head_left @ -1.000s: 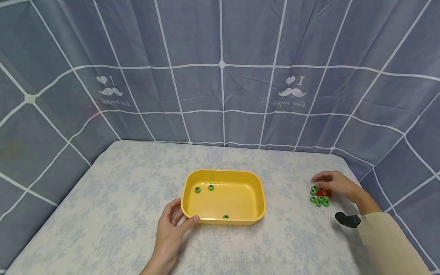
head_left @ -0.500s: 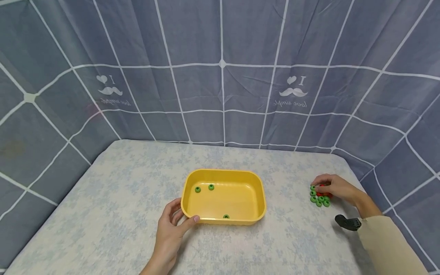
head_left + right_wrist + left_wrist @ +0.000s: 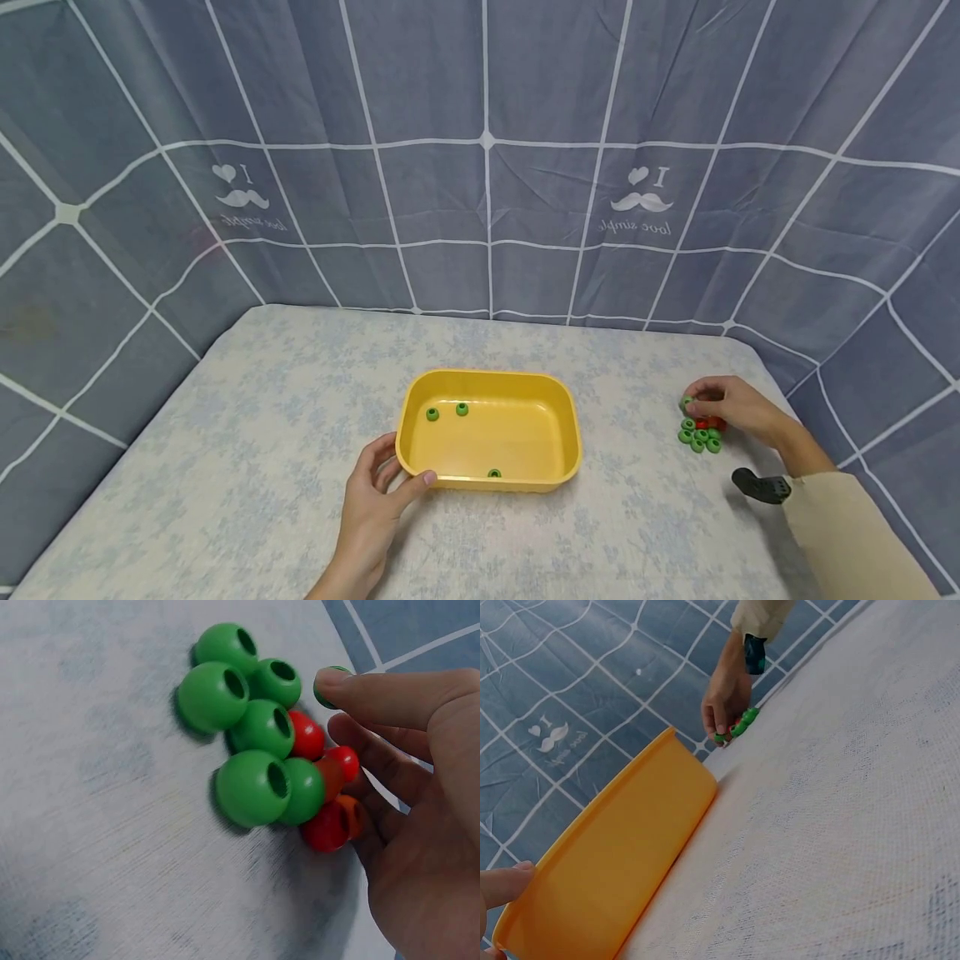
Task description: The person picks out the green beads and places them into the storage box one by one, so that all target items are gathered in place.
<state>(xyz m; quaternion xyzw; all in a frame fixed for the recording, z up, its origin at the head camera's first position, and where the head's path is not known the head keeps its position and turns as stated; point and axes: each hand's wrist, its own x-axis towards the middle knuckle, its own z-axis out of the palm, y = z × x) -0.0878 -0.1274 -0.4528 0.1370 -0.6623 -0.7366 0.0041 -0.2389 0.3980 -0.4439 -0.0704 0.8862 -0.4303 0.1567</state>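
Note:
A yellow rectangular tub [image 3: 487, 433] stands on the table with a few green beads [image 3: 462, 409] on its floor. My left hand [image 3: 371, 508] grips the tub's near left corner, thumb over the rim and fingers along the outer side. At the right, my right hand [image 3: 738, 408] pinches one green bead [image 3: 330, 688] between thumb and fingertip, mostly hidden by the thumb. Beneath and beside that hand sits a cluster of green beads [image 3: 251, 787] with wide holes. Red beads [image 3: 327, 826] lie in the same cluster, partly covered by the hand in the head view.
A pale floral cloth [image 3: 285, 433] covers the table. Blue-grey curtains with white lines [image 3: 420, 192] hang behind and at both sides. A black strap-like piece [image 3: 759, 485] juts from the right sleeve [image 3: 847, 525].
My right hand has closed thumb and fingers on a green bead at the cluster's far edge and drawn it slightly up, apart from the others. The left hand and tub stay put.

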